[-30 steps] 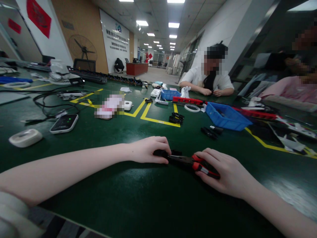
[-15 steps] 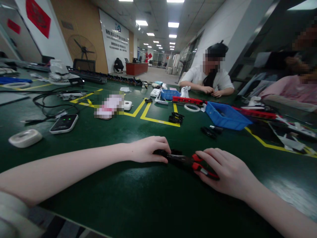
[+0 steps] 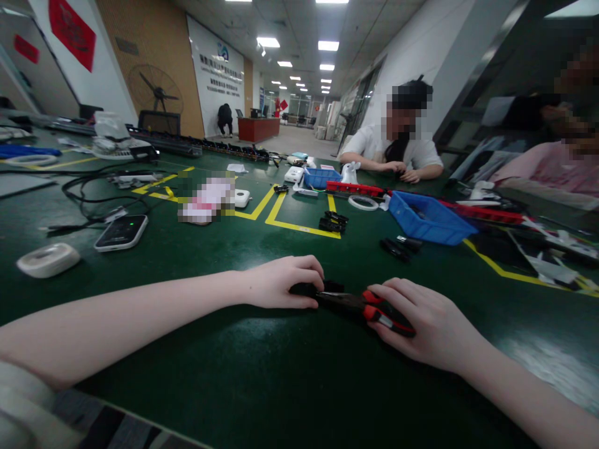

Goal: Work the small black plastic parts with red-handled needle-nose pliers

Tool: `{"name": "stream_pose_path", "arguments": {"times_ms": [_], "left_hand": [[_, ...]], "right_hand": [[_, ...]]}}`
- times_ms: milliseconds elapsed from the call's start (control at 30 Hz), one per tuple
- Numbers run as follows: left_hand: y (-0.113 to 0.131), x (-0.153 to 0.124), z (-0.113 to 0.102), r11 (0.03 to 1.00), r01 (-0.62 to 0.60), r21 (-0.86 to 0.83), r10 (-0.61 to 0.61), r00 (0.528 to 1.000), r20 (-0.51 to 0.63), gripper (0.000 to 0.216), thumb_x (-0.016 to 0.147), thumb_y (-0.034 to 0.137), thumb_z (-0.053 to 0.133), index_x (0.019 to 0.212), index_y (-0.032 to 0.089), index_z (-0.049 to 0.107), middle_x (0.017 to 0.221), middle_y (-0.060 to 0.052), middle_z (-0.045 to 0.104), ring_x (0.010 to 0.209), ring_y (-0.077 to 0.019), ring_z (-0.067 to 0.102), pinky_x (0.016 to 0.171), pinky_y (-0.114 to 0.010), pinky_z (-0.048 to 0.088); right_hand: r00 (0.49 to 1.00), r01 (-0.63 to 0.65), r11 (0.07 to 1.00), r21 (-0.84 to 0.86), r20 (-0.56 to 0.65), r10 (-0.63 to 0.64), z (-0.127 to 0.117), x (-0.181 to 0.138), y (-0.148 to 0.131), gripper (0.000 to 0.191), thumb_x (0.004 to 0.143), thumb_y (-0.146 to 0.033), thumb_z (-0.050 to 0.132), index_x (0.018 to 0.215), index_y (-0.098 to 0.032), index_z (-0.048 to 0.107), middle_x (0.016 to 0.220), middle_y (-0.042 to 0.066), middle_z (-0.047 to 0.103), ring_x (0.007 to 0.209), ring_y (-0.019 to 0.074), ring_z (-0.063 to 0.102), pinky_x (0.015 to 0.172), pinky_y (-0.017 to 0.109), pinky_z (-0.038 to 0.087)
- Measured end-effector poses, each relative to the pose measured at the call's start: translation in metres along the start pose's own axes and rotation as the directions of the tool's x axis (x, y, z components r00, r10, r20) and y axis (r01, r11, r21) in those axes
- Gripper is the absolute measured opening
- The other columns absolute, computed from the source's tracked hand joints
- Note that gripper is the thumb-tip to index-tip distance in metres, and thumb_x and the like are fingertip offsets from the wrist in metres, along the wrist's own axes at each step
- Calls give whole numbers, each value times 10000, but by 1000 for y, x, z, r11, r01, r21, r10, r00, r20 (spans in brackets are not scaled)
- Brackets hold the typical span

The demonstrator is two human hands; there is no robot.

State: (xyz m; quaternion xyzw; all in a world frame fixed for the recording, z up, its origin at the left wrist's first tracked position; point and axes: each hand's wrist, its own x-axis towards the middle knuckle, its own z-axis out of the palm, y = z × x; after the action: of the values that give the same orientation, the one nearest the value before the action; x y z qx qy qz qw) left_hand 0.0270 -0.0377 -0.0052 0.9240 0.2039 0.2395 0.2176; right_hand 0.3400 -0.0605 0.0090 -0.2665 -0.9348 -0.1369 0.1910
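Note:
My right hand [image 3: 416, 321] is wrapped round the red-and-black handles of needle-nose pliers [image 3: 349, 302]. Their jaws point left and meet a small black part [image 3: 304, 289] at the fingertips of my left hand [image 3: 285, 282]. That hand is closed on the part, thumb below and fingers above, covering most of it, so its exact kind does not show. Another dark piece [image 3: 334, 285] lies just behind the plier jaws; whether it joins the held part I cannot tell. Both hands rest low over the green tabletop [image 3: 281, 374].
Black parts [image 3: 333, 221] lie on the yellow tape, with more black pieces [image 3: 397, 247] before a blue bin [image 3: 428, 218]. To the left are a phone-like device [image 3: 121, 232], a white oval object [image 3: 48, 260] and black cables [image 3: 84, 193]. A co-worker [image 3: 397, 143] sits across the table.
My hands and the pliers stay almost in place, with only a very slight shift. A distant crouching person has risen to a bent-over stance.

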Motion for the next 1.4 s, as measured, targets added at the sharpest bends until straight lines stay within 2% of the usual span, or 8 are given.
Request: {"name": "stream_pose_path", "arguments": {"times_ms": [200, 500, 800, 1000, 1233, 1400], "left_hand": [[0, 0, 0, 1000, -7, -11, 7, 1000, -6, 164, 910, 232, 711, 1053, 158, 682, 1231, -123, 608, 1099, -235, 629, 956, -365, 519], [0, 0, 1, 999, 23, -45, -23, 1000, -11, 168, 901, 225, 720, 1047, 151, 685, 1192, -113, 614, 1082, -222, 630, 951, -342, 523], [-3, 0, -1, 999, 4, -54, -3, 1000, 15, 234, 879, 292, 761, 1051, 152, 685, 1196, -113, 614, 1083, -229, 626, 944, -346, 517], [-3, 1, 0, 999, 29, -39, -29, 1000, 6, 199, 882, 264, 757, 1043, 161, 700, 1125, -94, 658, 1031, -218, 635, 897, -335, 514], [-4, 1, 0, 1000, 10, -22, -10, 1000, 4, 183, 894, 241, 741, 1050, 155, 700, 1144, -104, 671, 1041, -221, 639, 911, -341, 509], [-3, 0, 0, 1000, 6, -17, -6, 1000, 2, 171, 908, 250, 722, 1049, 157, 696, 1140, -107, 667, 1049, -226, 635, 914, -345, 506]], "right_hand": [[999, -20, 1000, 4, -30, 20, 2, 0, 1, 348, 877, -374, 635, 1163, -176, 643, 1011, 107, 720, 821, 220, 689, 695, 345, 567], [995, 21, 997, -71, -98, -28, 4, -1, 2, 373, 881, -354, 654, 1186, -144, 609, 1026, 127, 709, 844, 227, 685, 702, 350, 562], [994, 23, 999, -23, -104, -26, 4, -2, 2, 370, 876, -344, 662, 1190, -157, 610, 1019, 121, 711, 837, 225, 687, 704, 354, 578], [995, 17, 999, -32, -96, -20, 3, -2, 0, 370, 871, -345, 661, 1195, -170, 634, 1016, 115, 718, 835, 228, 685, 699, 356, 572], [992, 57, 993, -99, -110, -68, 3, -3, 0, 373, 884, -338, 648, 1200, -143, 617, 1017, 135, 706, 833, 229, 680, 701, 355, 577], [993, 41, 997, -67, -105, -48, 3, -2, 0, 379, 865, -326, 659, 1205, -160, 635, 1024, 128, 715, 844, 236, 683, 715, 368, 578]]}}
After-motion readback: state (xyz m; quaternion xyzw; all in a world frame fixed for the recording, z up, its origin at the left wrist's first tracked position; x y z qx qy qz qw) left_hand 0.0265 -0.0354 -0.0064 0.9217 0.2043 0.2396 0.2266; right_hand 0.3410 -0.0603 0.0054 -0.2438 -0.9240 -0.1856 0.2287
